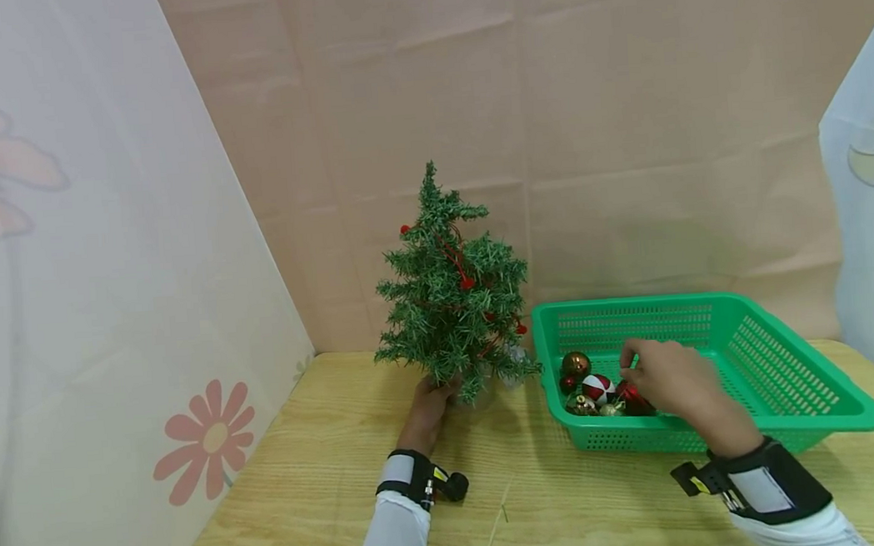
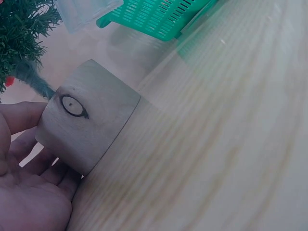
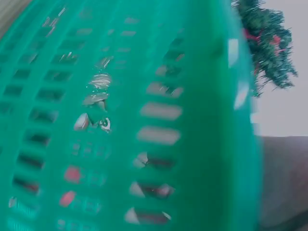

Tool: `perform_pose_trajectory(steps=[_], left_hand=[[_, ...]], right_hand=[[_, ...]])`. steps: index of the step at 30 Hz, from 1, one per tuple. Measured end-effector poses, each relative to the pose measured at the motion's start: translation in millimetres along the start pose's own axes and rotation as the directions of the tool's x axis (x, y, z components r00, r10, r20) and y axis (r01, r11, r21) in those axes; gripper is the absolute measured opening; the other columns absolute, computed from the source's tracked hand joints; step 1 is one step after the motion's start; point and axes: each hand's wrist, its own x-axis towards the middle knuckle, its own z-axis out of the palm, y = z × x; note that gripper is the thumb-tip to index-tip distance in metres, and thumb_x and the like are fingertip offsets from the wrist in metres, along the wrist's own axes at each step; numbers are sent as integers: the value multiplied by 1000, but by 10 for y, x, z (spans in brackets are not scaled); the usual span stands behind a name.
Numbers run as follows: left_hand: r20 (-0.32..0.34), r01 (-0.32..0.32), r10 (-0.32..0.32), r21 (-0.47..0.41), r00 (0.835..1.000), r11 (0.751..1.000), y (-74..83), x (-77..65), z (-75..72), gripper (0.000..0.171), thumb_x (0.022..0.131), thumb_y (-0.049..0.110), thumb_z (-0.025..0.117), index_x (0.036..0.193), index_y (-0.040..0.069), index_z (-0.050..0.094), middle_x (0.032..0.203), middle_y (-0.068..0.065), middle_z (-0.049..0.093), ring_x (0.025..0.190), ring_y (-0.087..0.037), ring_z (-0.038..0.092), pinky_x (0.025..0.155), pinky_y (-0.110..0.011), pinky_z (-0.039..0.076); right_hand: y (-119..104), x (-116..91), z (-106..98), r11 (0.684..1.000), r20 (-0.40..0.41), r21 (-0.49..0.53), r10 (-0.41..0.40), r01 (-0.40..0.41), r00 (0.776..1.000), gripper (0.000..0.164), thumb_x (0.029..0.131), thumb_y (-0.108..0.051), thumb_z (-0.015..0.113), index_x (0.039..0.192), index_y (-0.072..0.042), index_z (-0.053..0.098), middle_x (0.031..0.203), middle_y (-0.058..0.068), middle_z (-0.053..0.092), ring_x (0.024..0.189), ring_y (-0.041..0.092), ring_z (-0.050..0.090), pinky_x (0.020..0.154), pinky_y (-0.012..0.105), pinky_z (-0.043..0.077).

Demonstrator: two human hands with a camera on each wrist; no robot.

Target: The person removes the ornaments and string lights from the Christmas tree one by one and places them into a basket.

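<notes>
A small green artificial Christmas tree (image 1: 449, 297), with thin red strands and red bits among its branches, stands on the table. My left hand (image 1: 431, 390) reaches under its lowest branches. In the left wrist view the left hand (image 2: 33, 168) grips the side of the tree's round wooden base (image 2: 91, 118), thumb and fingers around it. My right hand (image 1: 672, 375) is inside the green basket (image 1: 795, 351), fingers bent down just above a red ornament (image 1: 632, 399). Whether its fingertips hold anything is hidden. Beside it lie a red-and-white ball (image 1: 598, 388) and a brown ball (image 1: 575, 365).
A clear plastic container (image 2: 86, 12) sits between tree and basket, partly hidden by branches in the head view. Gold ornaments (image 1: 582, 405) lie in the basket's near left corner. The basket wall, blurred, fills most of the right wrist view. A patterned sheet (image 1: 110, 326) hangs at left.
</notes>
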Motion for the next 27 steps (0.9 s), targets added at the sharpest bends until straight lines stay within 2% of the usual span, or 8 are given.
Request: perform_pose_trajectory(steps=[5,9,13,15,18,21,23,27], left_hand=[[15,-11,11,-1,1000,1000,-11,10,-11,26,103,17,54,125,5,57,111,-7,56,95,-19,51,88,-37,42],[18,-20,20,3,1000,1000,-5,-10,-8,27,103,18,54,126,5,57,106,-2,55,92,-16,51,86,-32,41],[6,-23,23,5,1000,1000,4,-30,5,26,103,20,55,125,6,58,105,-1,56,92,-17,51,83,-31,42],[8,-19,19,2,1000,1000,6,-24,9,27,102,21,56,125,8,60,107,-2,57,97,-19,53,86,-32,42],[18,-4,5,-8,1000,1000,-6,-14,23,33,101,21,57,132,11,60,124,-2,60,117,-21,53,100,-36,40],[27,-6,6,-22,1000,1000,-31,-5,35,39,101,18,56,139,13,56,142,-2,55,137,-23,44,114,-43,33],[22,-19,19,-23,1000,1000,-42,-7,36,41,101,18,56,142,12,54,147,-5,52,141,-25,40,117,-45,29],[8,-32,32,-37,999,999,-45,-27,20,41,102,19,56,142,10,54,147,-8,50,140,-26,40,116,-45,31]], right_hand=[[44,6,-5,997,10,-41,66,-66,998,17,96,-13,60,110,-8,67,71,5,63,55,19,49,45,34,38],[30,17,18,999,-23,-39,25,-26,999,19,96,-14,61,112,-6,68,88,10,71,59,17,54,46,33,40],[-40,19,31,999,-71,-19,-36,35,997,18,95,-17,64,108,-6,69,93,10,72,61,15,55,48,32,40],[-103,31,45,998,-94,13,-63,65,994,15,95,-19,65,106,-8,69,93,7,71,59,14,53,48,32,38],[-202,47,96,993,-130,53,-102,109,986,13,97,-21,64,104,-11,68,87,3,70,56,10,50,47,30,37],[-297,67,158,987,-172,83,-121,137,978,12,97,-22,64,103,-12,68,84,0,69,58,8,52,48,29,39],[-354,86,200,983,-205,106,-127,151,970,12,96,-21,64,104,-12,68,85,-1,69,63,8,56,51,28,41],[-440,133,280,957,-245,208,-149,202,958,15,95,-16,66,109,-8,67,93,2,70,77,12,64,62,30,50]])
